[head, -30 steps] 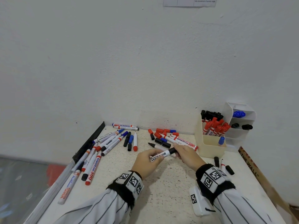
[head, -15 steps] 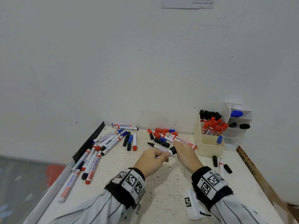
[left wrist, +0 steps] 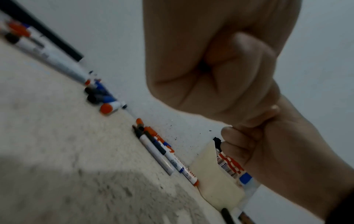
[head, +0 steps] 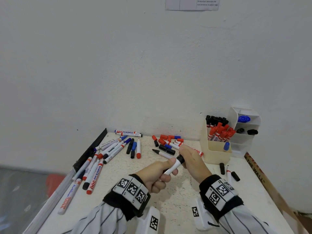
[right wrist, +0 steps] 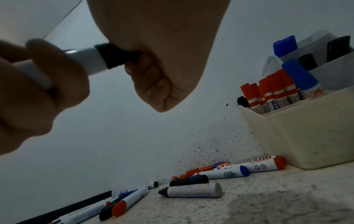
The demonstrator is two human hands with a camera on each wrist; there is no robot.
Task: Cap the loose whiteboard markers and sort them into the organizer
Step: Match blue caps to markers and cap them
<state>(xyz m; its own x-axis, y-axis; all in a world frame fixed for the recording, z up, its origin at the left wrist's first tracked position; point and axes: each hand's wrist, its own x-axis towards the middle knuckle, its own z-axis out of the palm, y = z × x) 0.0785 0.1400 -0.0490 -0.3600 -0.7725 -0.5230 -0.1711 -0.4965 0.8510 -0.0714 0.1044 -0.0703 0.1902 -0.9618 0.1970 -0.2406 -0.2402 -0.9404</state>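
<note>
Your left hand [head: 157, 173] grips the white marker [head: 172, 167] above the table while your right hand [head: 192, 159] closes around its black cap [right wrist: 116, 55], so pushing crooked may leave it loose.

A pale speckled stone-like surface [head: 168, 196] fills the lower middle of the head view and meets a plain white plastered wall [head: 135, 65] that takes up the upper two thirds. At the top edge, right of centre, a white printed paper sheet [head: 192, 4] is stuck to that wall, its text too small to read. A long black flat strip [head: 91, 149] lies along the surface's left edge, a brown cardboard piece with red lettering [head: 256, 168] leans along its right edge, and a blurred red shape [head: 54, 181] shows at lower left, below the surface.
</note>
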